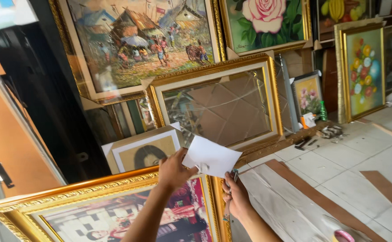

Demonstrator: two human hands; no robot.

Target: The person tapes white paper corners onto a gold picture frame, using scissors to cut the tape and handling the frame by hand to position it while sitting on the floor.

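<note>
A large gold-framed picture [115, 210] leans at the near left of the tiled floor [339, 170], its top rail running up toward the hands. Behind it a smaller framed portrait [144, 152] rests against a gold-framed mirror [218, 105], and more framed paintings are stacked along the wall at the far edge of the floor. Brown strips of board [312, 192] lie flat on the tiles to the right.

The white sheet of paper [210, 157] is held in the air just above the big frame's top right corner. The left hand [174, 171] pinches its lower left edge — fingers closed on the paper. The right hand [235, 193] is clenched around a pair of scissors [230, 188], whose handles hang below the fist; the blades seem to meet the sheet's lower edge, though that is hard to tell.

To cut cleanly, the left hand's grip would do well to keep the sheet taut and flat — close to the blades but clear of them — and the scissors to take long strokes, away from the frame's gilt.
</note>
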